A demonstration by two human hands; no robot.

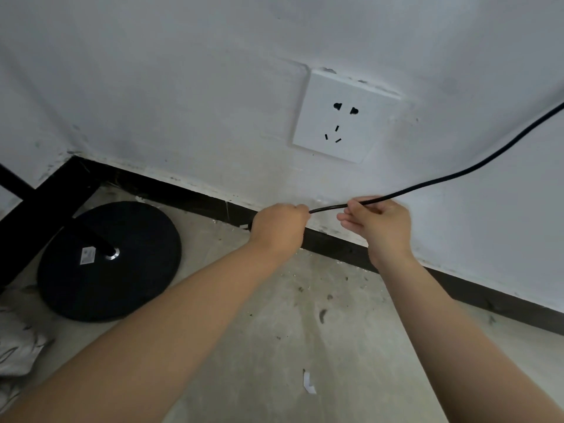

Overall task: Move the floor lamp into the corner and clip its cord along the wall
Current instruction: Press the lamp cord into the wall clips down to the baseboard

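The lamp base (108,261) sits on the floor near the corner; you are at the cord-routing step. Your left hand (279,227) is fisted around the cord (457,175) and your right hand (378,224) pinches it, low against the wall (183,87). Next, press this span flat above the baseboard (335,244) and clip it; no clip is visible.

A white wall socket (346,117) sits low on a scuffed white wall (183,71), its plate ringed by chipped paint. A dark baseboard (345,248) runs along the wall's foot above a bare, stained concrete floor (290,315). A small scrap of white paper (309,383) lies on the floor. At the lower left edge, crumpled patterned fabric (16,352) rests on the floor.
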